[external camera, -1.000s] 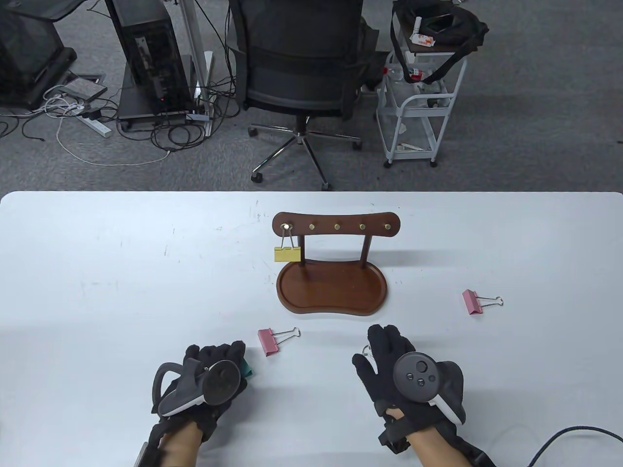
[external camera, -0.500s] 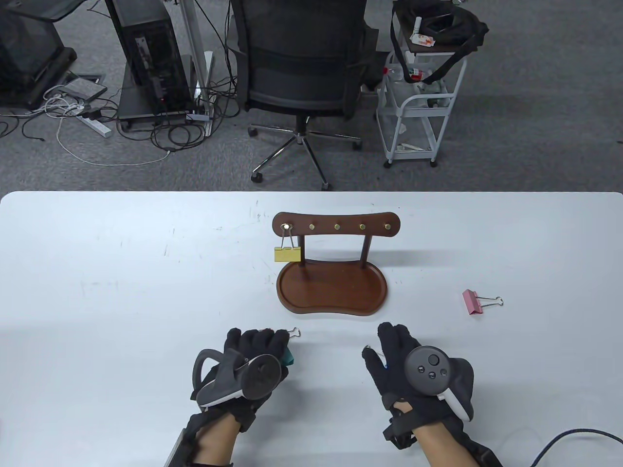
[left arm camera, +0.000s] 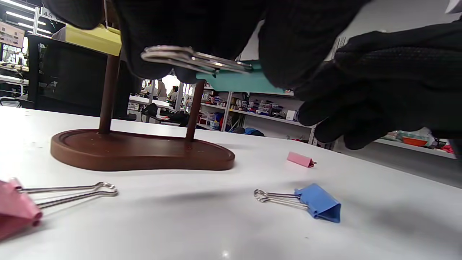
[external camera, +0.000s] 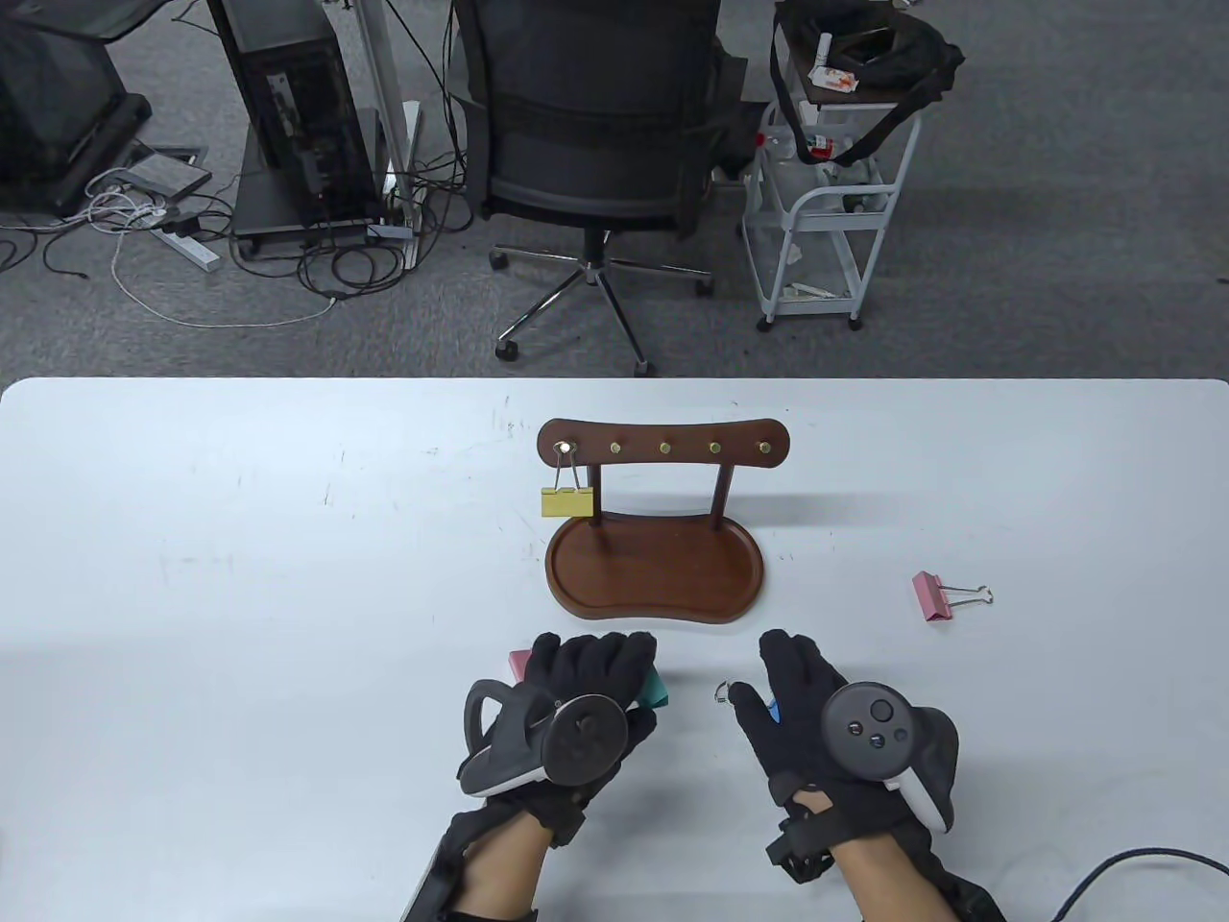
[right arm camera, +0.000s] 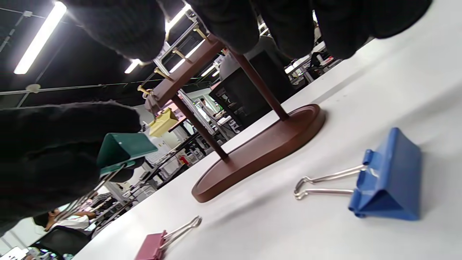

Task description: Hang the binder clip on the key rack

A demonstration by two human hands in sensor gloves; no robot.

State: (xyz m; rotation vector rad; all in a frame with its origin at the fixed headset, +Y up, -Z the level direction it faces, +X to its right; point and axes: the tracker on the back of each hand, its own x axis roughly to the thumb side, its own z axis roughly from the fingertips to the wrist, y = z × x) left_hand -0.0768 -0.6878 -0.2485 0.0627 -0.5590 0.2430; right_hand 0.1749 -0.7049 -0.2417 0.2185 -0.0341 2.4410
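Observation:
The brown wooden key rack stands mid-table with a row of brass hooks. A yellow binder clip hangs on its leftmost hook. My left hand grips a teal binder clip just in front of the rack's base, above the table; the left wrist view shows the clip with its wire handles pointing left. My right hand hovers open over a blue binder clip that lies on the table untouched.
A pink binder clip lies partly under my left hand; it also shows in the left wrist view. A second pink clip lies at the right of the table. The rack's tray base sits just beyond both hands.
My left hand has moved right and toward the rack with the teal clip, now covering most of the near pink clip. My right hand has drifted slightly right.

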